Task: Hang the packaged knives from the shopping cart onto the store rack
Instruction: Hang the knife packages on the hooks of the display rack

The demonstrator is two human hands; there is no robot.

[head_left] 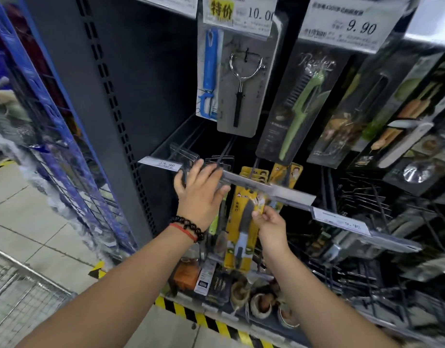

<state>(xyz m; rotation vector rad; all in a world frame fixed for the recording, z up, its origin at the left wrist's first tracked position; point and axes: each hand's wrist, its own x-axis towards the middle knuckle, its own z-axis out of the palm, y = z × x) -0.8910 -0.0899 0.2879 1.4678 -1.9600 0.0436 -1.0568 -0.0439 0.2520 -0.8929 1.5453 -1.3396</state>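
A knife in yellow card packaging (242, 229) hangs below the clear price strip (266, 190) of the store rack. My right hand (269, 223) pinches the right edge of that package near the blade. My left hand (200, 188) rests with fingers straight on the price strip and the hook ends, just left of the package. More yellow knife packages (287, 173) hang on hooks behind the strip. A corner of the wire shopping cart (20, 290) shows at the lower left.
Peelers in packages hang on the row above: a blue one (210, 71), a metal one (241, 84), a green one (299, 104). Bare black hooks (361, 197) stick out to the right. Small goods crowd the bottom shelf (241, 292). A blue rack (53, 109) stands left.
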